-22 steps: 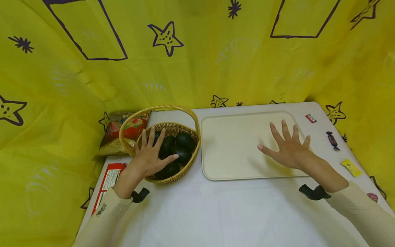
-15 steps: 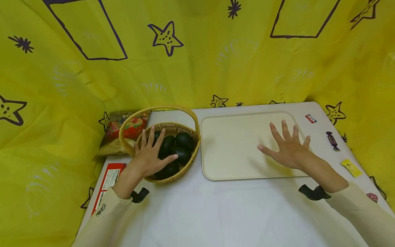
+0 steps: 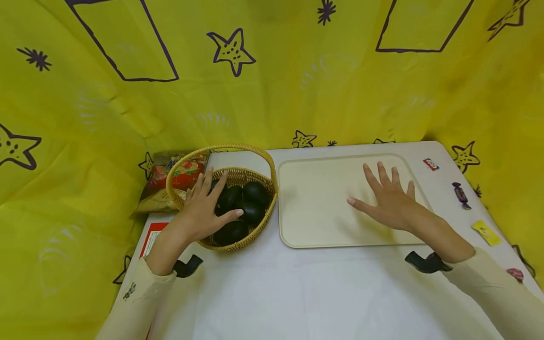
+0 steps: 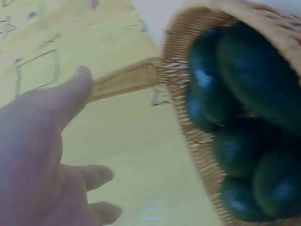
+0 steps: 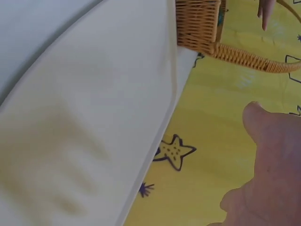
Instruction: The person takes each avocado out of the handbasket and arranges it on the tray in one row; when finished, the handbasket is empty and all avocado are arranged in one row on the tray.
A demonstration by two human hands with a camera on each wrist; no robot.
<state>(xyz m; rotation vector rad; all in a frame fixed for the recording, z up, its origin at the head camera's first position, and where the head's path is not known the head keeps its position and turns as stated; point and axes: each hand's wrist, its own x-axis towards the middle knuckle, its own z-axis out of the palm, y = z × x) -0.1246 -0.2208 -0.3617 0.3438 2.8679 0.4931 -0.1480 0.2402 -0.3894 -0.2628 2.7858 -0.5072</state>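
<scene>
1. Left hand (image 3: 203, 211) has its grip spread, fingers straight, over the near-left rim of the wicker basket (image 3: 255, 230), thumb reaching in toward the dark green fruit (image 3: 255, 193). It's holding nothing.
2. Right hand (image 3: 388, 200) is spread flat too, over the right half of the cream tray (image 3: 314, 208).
3. Basket sits by the bench's left edge, tray just beside it toward the far right corner.
4. Snack bag (image 3: 178, 177) is behind the basket, and a few wrapped candies (image 3: 461, 194) lie along the bench's right edge.
</scene>
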